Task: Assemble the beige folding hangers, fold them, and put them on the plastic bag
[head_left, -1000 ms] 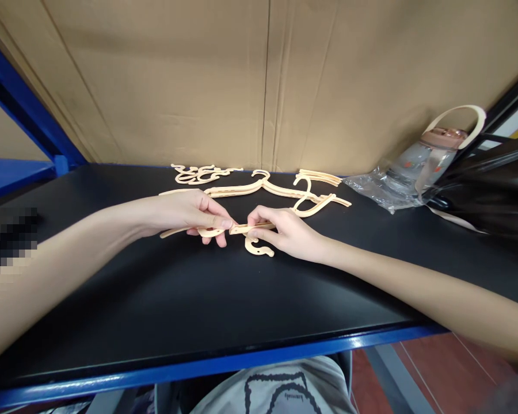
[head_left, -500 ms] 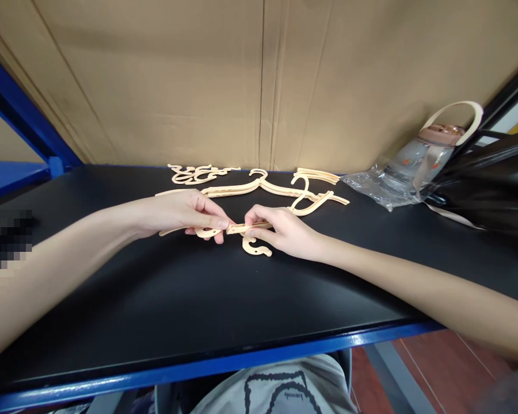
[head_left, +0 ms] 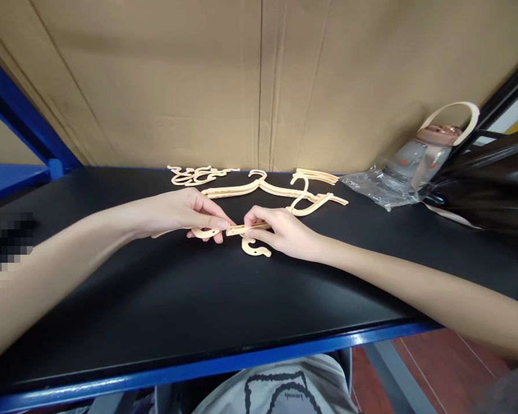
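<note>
My left hand pinches a cream plastic hanger piece with a curved, holed end below the fingers. Close beside it, my right hand grips a slim cream hanger arm, its tip pointing at the left fingertips. Whether the two pieces touch is hard to tell. Under the right fingers lies a loose hanger hook. Behind both hands rests a hanger with its hook upward, and at its right end sits another hooked piece, partly behind my right hand.
Several loose hooks lie at the back left of the black table. Slim hanger arms are stacked at the back right. Clear plastic wrap, a handled bottle and a black bag stand right. Cardboard walls the back.
Both hands keep nearly the same place and grip. The far end of the left hand's piece shows less beyond the wrist now, and the view has shifted slightly.
</note>
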The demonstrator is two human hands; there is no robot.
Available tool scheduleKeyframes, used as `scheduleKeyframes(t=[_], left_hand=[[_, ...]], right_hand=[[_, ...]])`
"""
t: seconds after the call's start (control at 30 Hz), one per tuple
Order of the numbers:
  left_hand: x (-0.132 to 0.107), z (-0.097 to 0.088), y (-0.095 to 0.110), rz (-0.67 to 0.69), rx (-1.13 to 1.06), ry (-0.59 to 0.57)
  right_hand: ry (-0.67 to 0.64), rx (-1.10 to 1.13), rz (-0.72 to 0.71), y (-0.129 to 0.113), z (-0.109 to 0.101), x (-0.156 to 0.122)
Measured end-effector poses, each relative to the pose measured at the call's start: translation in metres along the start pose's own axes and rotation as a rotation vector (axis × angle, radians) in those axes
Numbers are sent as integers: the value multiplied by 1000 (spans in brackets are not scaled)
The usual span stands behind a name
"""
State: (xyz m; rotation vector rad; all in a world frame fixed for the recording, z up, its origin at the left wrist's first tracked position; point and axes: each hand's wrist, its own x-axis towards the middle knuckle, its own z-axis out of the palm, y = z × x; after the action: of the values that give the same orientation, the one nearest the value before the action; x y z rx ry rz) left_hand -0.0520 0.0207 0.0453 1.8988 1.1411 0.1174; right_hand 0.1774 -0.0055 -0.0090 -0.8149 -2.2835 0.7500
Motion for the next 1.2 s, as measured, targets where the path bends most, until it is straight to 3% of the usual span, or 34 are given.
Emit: scheduleKeyframes(t=[0.57, 0.83, 0.93, 1.1, 1.2], left_hand=[[1, -1, -3, 77, 127, -23], [0, -2, -3, -47, 138, -46], [0, -1, -1, -58, 158, -39], [2, 5, 3, 30, 206, 95], [3, 6, 3, 68, 168, 68]], right_hand=[[14, -104, -79, 0, 2, -2], [29, -257, -139, -6, 5, -4], [32, -304, -119, -7, 5, -5], [46, -291, -11, -8, 4, -4], [49, -265, 2, -8, 4, -3]])
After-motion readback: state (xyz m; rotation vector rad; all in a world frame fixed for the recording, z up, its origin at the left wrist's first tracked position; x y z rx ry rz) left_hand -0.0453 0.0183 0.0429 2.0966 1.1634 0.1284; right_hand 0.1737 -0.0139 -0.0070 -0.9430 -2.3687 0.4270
